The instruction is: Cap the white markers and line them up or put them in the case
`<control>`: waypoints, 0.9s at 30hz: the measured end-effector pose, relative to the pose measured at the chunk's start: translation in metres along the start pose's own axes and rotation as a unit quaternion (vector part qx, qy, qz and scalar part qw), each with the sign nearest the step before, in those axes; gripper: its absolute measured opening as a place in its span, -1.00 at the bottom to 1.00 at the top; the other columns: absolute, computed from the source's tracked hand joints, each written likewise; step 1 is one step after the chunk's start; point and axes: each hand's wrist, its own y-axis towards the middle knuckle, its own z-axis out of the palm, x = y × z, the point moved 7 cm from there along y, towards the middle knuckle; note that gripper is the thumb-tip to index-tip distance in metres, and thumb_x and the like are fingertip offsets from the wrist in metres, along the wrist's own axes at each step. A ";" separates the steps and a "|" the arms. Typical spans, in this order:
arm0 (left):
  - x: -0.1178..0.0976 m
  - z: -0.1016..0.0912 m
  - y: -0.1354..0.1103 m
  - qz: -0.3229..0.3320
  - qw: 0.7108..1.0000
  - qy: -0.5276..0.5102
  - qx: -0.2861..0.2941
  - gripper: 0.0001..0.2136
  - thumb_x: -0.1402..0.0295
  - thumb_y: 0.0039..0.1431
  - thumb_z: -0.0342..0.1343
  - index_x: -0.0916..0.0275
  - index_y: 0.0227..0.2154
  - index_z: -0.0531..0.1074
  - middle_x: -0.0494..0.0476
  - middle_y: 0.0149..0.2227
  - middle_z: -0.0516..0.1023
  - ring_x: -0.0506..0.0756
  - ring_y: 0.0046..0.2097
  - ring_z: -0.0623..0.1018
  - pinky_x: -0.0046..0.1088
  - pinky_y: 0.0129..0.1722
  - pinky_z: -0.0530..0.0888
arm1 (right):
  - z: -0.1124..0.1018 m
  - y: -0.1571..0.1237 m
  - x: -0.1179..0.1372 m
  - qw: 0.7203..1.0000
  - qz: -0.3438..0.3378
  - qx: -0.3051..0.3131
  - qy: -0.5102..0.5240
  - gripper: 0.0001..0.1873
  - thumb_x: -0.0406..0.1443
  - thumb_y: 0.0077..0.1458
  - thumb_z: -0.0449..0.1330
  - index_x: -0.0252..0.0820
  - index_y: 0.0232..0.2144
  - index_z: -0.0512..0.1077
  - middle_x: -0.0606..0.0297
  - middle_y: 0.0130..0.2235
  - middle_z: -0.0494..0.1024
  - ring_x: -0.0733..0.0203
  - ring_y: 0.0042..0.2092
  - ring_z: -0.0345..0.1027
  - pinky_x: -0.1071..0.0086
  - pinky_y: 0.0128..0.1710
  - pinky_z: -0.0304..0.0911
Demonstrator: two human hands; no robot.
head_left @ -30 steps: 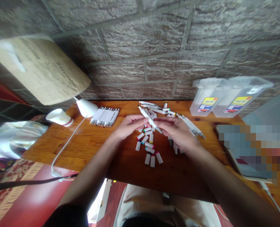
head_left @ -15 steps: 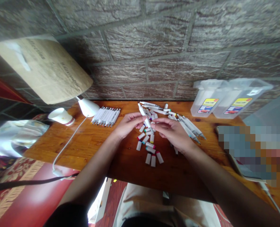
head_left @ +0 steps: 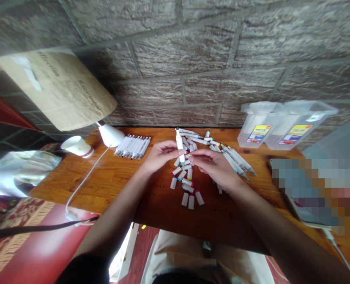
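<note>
A white marker (head_left: pixel 179 144) stands nearly upright between the thumb and fingers of my left hand (head_left: pixel 163 156). Just to its right, my right hand (head_left: pixel 212 163) has thumb and index finger pinched together; whether a small cap sits between them is too small to tell. Loose white marker caps (head_left: pixel 191 202) with coloured ends lie scattered on the table below and behind both hands. Several markers (head_left: pixel 237 159) rest in a loose pile to the right of my right hand, partly hidden by it. Left of my left hand, more markers (head_left: pixel 133 146) lie side by side in a row.
A lamp with a white base (head_left: pixel 111 136) and a paper cup (head_left: pixel 78 146) stand at the table's left. Two clear plastic containers (head_left: pixel 253 126) stand at the back right. A tablet-like device (head_left: pixel 311 193), its screen blurred, lies at the right. A stone wall (head_left: pixel 177 71) rises behind.
The marker in my left hand has turned from a slant to nearly upright, its lower end moving left, away from my right fingertips. Both hands stay in almost the same place.
</note>
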 end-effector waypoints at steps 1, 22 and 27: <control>0.000 0.000 0.000 0.000 1.000 -0.002 0.002 -0.69 0.23 -0.18 0.51 0.29 -0.40 0.61 0.06 -0.35 0.66 0.01 -0.30 0.57 -0.46 -0.18 0.48 | 0.000 0.000 0.000 1.000 -0.002 0.002 -0.001 -0.55 -0.05 -0.06 0.44 -0.19 -0.18 0.60 0.32 -0.34 0.60 0.38 -0.44 0.30 0.43 -0.41 0.24; -0.012 -0.095 -0.008 -0.102 0.766 0.598 -0.214 -0.74 0.17 0.21 0.14 0.18 -0.29 0.67 0.18 -0.20 0.71 0.24 -0.10 0.65 -0.35 -0.12 0.46 | 0.002 0.000 -0.004 1.000 0.014 0.009 -0.018 -0.60 -0.05 -0.06 0.43 -0.17 -0.22 0.62 0.28 -0.29 0.65 0.35 -0.42 0.33 0.40 -0.37 0.28; -0.008 -0.104 -0.014 -0.198 0.714 0.637 -0.210 -0.73 0.11 0.16 0.17 0.11 -0.23 0.67 0.19 -0.14 0.70 0.33 -0.02 0.63 -0.28 -0.10 0.48 | 0.001 0.001 -0.006 1.000 0.015 0.013 -0.020 -0.59 -0.04 -0.06 0.42 -0.17 -0.21 0.62 0.29 -0.31 0.65 0.37 -0.45 0.31 0.41 -0.39 0.27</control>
